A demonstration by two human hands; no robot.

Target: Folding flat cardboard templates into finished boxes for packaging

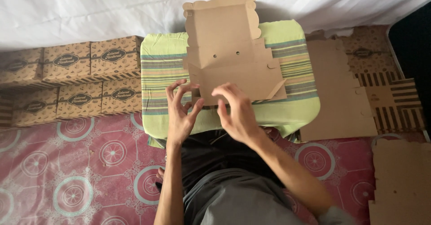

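Note:
A flat brown cardboard box blank (pixel 226 50) with a scalloped far edge and two small holes lies partly folded on a green striped cushion (pixel 294 108). My left hand (pixel 182 112) pinches the blank's near left corner with spread fingers. My right hand (pixel 235 112) presses on the near edge of the blank beside it. A side flap (pixel 276 90) stands up at the blank's right.
Several folded printed brown boxes (pixel 85 79) are stacked in rows at the left. Flat unfolded blanks (pixel 359 86) lie on the right, with more (pixel 402 180) at the lower right. A white cloth (pixel 90 9) hangs behind. The mat (pixel 81 171) is red and patterned.

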